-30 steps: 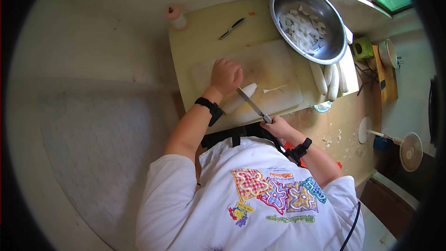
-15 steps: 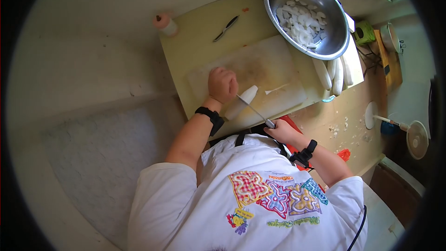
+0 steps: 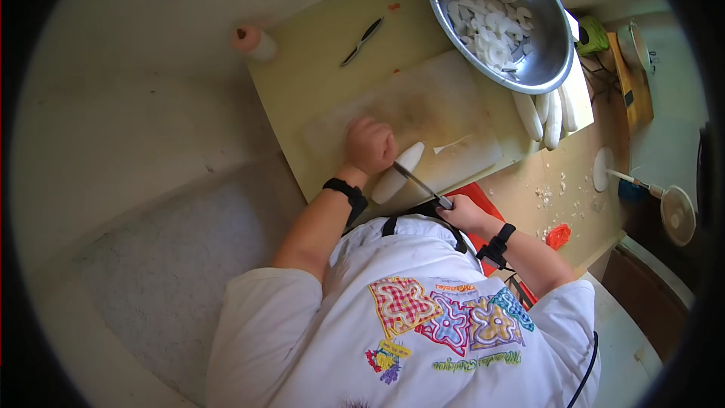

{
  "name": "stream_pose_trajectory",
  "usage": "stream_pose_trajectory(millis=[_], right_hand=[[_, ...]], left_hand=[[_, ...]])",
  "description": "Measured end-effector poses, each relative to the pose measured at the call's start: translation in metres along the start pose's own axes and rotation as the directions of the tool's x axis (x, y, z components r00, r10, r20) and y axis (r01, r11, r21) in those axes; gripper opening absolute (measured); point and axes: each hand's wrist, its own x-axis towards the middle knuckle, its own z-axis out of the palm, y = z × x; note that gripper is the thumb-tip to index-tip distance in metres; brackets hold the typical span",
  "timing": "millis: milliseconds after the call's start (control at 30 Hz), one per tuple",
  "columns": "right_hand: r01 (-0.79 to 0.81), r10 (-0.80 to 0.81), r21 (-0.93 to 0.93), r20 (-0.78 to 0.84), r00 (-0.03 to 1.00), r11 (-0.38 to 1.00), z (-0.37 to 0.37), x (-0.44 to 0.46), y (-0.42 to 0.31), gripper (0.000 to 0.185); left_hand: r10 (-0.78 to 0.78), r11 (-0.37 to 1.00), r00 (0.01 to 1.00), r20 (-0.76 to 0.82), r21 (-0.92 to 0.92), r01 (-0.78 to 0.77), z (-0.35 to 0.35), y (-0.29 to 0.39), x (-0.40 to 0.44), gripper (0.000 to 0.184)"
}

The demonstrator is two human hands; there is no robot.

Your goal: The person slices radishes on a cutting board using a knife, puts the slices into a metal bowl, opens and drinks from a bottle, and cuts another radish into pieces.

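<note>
Centrally, the right hand (image 3: 464, 214) grips the grey handle of a long, metal-bladed knife (image 3: 423, 183), its blade slanting up and leftward. The left hand (image 3: 370, 145) is curled into a fist-like shape close to the blade's tip; whether its fingers pinch the tip cannot be told. A black band (image 3: 352, 199) encircles the left wrist, and a black strapped device (image 3: 495, 248) the right.

The white, elongated peeled vegetable (image 3: 408, 160) lies obliquely on the near part of the board, between the hands, with the blade crossing it in view; contact between the two cannot be confirmed. Beside it lies a thin white strip (image 3: 451, 145). Both rest on a translucent white, brown-stained rectangular cutting board (image 3: 430, 98).

Around the board extends a pale yellow-green tabletop (image 3: 291, 106). On its far side lies a slender black-and-silver implement (image 3: 362, 41); at the far left corner is a pale bottle with a pink top (image 3: 255, 44). At the right, a large, round stainless-steel bowl (image 3: 549, 38) contains white slices (image 3: 495, 34). Several whole, long white vegetables (image 3: 553, 122) lie just beside the bowl.
</note>
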Motion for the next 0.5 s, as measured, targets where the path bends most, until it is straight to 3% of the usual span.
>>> stream_pose_trajectory(millis=[167,300,500], right_hand=[[0.005,-0.005,0.021,-0.017,1.0,1.0,-0.018,0.009,0.007,0.029],[-0.112,0.109,0.151,0.028,0.994,0.982,-0.028,0.0,-0.011,0.029],[0.08,-0.074,0.057,-0.099,0.992,0.995,-0.012,0.009,0.013,0.029]], left_hand=[[-0.021,0.999,0.999,0.048,0.032,0.02,0.018,-0.004,0.018,0.012],[0.027,0.999,0.999,0.023,0.027,-0.027,0.026,-0.008,0.023,0.008],[0.036,0.999,0.999,0.032,0.022,-0.036,0.022,-0.005,0.022,0.007]])
